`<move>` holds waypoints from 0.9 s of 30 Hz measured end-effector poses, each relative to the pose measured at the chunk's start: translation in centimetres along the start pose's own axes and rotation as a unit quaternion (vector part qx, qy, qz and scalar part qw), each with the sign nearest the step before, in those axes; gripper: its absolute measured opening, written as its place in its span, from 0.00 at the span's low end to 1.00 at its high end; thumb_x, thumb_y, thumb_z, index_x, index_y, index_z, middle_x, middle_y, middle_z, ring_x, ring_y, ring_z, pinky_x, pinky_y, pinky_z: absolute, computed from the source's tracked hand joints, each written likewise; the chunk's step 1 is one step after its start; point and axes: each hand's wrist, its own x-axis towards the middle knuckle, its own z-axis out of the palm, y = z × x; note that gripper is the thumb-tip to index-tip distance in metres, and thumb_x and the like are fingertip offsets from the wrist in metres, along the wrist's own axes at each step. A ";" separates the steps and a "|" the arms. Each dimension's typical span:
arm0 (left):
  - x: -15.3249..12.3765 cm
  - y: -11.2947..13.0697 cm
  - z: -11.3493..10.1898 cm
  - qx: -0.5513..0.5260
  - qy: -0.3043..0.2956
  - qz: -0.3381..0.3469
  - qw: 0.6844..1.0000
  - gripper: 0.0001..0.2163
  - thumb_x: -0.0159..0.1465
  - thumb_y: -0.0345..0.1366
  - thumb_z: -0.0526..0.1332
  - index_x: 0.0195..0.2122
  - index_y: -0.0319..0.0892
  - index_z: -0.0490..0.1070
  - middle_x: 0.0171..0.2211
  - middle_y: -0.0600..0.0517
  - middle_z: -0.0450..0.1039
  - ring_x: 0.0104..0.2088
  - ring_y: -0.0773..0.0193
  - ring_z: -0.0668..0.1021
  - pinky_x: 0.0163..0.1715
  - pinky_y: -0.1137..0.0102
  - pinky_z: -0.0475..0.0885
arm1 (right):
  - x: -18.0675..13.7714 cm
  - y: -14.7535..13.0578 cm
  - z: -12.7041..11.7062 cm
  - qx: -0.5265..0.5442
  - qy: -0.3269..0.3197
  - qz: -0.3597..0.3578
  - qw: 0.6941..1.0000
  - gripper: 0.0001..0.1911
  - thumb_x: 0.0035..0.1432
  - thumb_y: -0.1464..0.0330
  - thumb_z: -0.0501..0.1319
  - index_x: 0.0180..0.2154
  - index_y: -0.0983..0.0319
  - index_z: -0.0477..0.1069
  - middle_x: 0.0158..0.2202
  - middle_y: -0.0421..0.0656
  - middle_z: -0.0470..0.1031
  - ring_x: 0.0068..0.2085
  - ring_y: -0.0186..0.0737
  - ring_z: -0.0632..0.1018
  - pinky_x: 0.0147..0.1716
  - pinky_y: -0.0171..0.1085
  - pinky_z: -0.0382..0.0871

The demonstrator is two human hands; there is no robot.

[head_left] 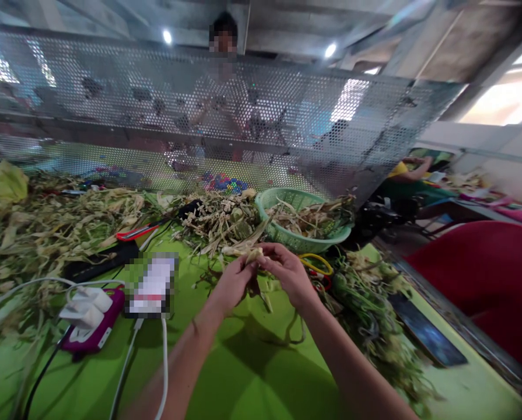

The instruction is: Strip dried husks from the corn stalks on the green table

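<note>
Grip: your left hand [231,284] and right hand [292,275] pinch a pale plant piece [255,255], frame centre. Looks mid-piece; dry heap [68,227] lies loose, frame left. Can't tell what's finished.

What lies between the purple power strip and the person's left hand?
In the head view, a phone lies between the purple power strip and the left hand, then green tabletop with some plant scraps near the hand.
</note>
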 end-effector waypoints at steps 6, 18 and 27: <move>0.3 -0.4 -0.3 0.018 0.005 0.000 1.000 0.14 0.58 0.47 0.61 0.35 0.41 0.66 0.22 0.58 0.64 0.17 0.71 0.70 0.18 0.75 0.63 | -0.1 -0.3 -0.3 -0.092 0.082 -0.040 0.992 0.14 0.50 0.58 0.65 0.29 0.63 0.72 0.30 0.44 0.74 0.32 0.40 0.72 0.33 0.36 0.65; 0.3 -0.3 -0.2 -0.015 0.011 -0.020 1.000 0.16 0.57 0.49 0.61 0.33 0.42 0.62 0.21 0.57 0.68 0.18 0.68 0.72 0.19 0.73 0.64 | -0.3 -0.7 0.0 -0.057 0.053 -0.043 0.996 0.10 0.53 0.61 0.63 0.33 0.62 0.70 0.29 0.41 0.72 0.30 0.37 0.72 0.32 0.34 0.66; 0.1 0.3 0.1 0.019 0.003 -0.029 0.999 0.15 0.57 0.47 0.60 0.35 0.39 0.65 0.22 0.56 0.67 0.19 0.70 0.71 0.19 0.75 0.64 | -0.4 -0.5 0.3 -0.067 0.068 -0.054 0.994 0.06 0.51 0.67 0.62 0.33 0.61 0.70 0.29 0.40 0.73 0.31 0.37 0.73 0.34 0.35 0.67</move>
